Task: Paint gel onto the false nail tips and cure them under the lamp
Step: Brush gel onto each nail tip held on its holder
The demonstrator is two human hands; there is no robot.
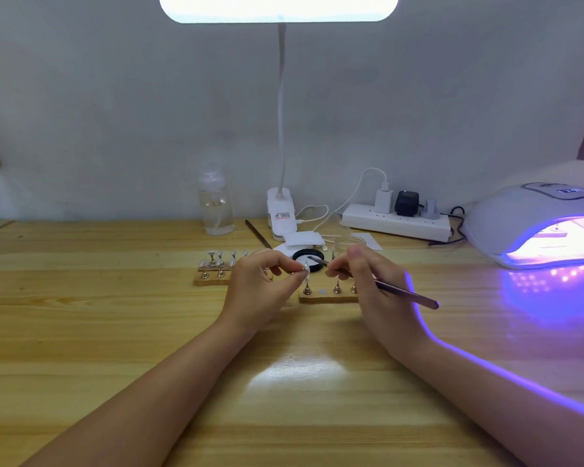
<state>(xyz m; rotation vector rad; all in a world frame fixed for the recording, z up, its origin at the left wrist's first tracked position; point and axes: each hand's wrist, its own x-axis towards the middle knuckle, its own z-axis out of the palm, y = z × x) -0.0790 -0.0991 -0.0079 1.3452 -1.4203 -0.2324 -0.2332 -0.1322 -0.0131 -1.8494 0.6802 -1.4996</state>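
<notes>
Head view, the only one here.

Left hand: the left hand (262, 281) has its grip pinched on a small pale false nail tip on a metal stand (305, 267), held up just above the near cork holder strip (327, 297).

Right hand: the right hand (368, 274) has its grip closed round a slim metallic-pink gel brush (402, 293), bristle end pointing at the held tip, just short of it or touching, can't tell.

Gel: a round black-rimmed gel pot (309, 259) sits open right behind the hands.

Curing lamp: the white domed UV nail lamp (533, 227) is on at the right end of the wooden surface (115, 315), throwing purple light, well apart from the tip.

Step, my guess: painting this tip; curing not done for it yet.

What could go wrong: too much gel could run onto the fingers pinching the stand; a wobble in either hand could smear the coat; the right forearm is near the lamp glow, so stray UV might start setting gel on the brush.

Count, near strip: three stands standing, one bare round slot.

Count, far cork holder strip (213, 281): about eight tips, partly hidden by the left hand.

Other bits: one white clip desk lamp (280, 210), one clear bottle (216, 203), one white power strip (395, 222), one spare dark brush (257, 234).
</notes>
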